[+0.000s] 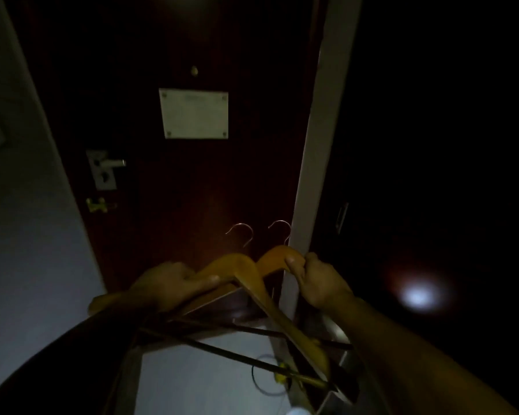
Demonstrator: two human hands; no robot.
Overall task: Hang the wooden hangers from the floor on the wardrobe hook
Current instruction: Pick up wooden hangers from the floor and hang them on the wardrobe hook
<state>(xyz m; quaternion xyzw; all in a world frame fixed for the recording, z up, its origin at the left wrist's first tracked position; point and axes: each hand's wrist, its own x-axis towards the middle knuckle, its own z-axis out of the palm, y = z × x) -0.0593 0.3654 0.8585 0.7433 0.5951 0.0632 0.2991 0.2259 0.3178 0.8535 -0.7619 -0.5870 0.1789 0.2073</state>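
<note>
Hangers: two wooden hangers (pixel 252 277) held up off the floor, overlapped in front of the dark door (pixel 192 190); crossbars trail down toward the camera.
Metal hooks: both wire hooks (pixel 241 233) point up and away from the hands, side by side, the right one touching or just beside the pale door frame (pixel 315 145).
Left hand (pixel 168 283): clenched round the shoulder of the nearer hanger, thumb on top.
Right hand (pixel 318 280): pinching the crown of the second hanger, just under its hook; likely the nearer hand for hooking on.
Long axis: shoulders run left-high to right-low.
Wardrobe hook: not visible; right side too dark to tell.
Floor: pale, a loop of cable (pixel 267 375) below.
</note>
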